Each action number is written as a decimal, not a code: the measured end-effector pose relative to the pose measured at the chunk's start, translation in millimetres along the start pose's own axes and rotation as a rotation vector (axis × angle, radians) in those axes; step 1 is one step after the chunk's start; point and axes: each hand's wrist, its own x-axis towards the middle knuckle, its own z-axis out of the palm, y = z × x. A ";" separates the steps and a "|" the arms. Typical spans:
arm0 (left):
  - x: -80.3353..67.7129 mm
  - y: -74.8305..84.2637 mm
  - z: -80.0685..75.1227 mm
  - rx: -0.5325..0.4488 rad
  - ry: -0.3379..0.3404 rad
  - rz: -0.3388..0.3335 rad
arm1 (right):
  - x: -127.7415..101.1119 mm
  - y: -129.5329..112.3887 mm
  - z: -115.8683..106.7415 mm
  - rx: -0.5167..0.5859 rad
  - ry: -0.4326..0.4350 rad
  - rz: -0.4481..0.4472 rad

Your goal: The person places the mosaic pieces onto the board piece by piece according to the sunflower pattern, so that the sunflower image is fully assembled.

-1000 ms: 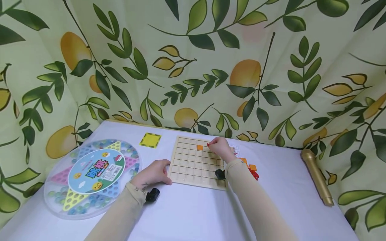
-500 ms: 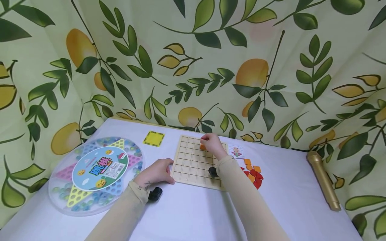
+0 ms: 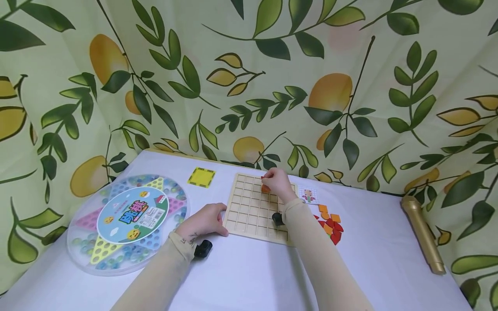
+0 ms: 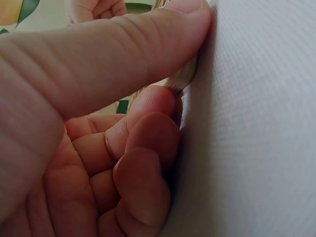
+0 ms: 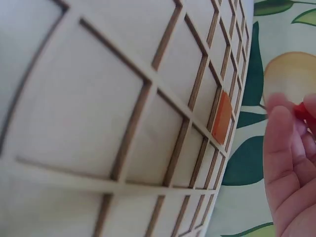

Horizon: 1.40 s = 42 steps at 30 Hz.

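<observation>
While your left hand (image 3: 202, 220) braces the grid board (image 3: 249, 211), your right hand (image 3: 277, 183) pinches a red piece (image 3: 263, 177) just above the orange tile (image 3: 265, 188).

Left hand (image 3: 205, 220) low at centre-left of the head view, fingers curled under, thumb (image 4: 123, 59) stretched straight, right hand (image 3: 275, 183) just above frame centre, fingertips pinched together, both forearms in beige sleeves rising from the bottom edge
</observation>
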 end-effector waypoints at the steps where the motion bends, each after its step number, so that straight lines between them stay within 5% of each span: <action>1: -0.1 0.1 -0.1 -0.001 0.001 -0.002 | 1.7 0.3 -0.7 -0.023 -0.015 -0.025; 8: 1.8 -0.7 0.5 -0.004 0.009 0.006 | 13.7 0.4 -4.4 -0.523 -0.253 -0.336; 13: 0.0 -0.1 -0.1 -0.008 0.011 0.012 | 18.6 -6.0 0.7 -0.691 -0.347 -0.443; 24: 0.5 1.1 0.9 -0.001 0.007 0.017 | 19.8 -9.6 11.6 -0.810 -0.304 -0.404; 42: 0.0 0.0 0.8 0.044 0.012 0.070 | 18.5 -2.8 23.1 -0.664 -0.199 -0.306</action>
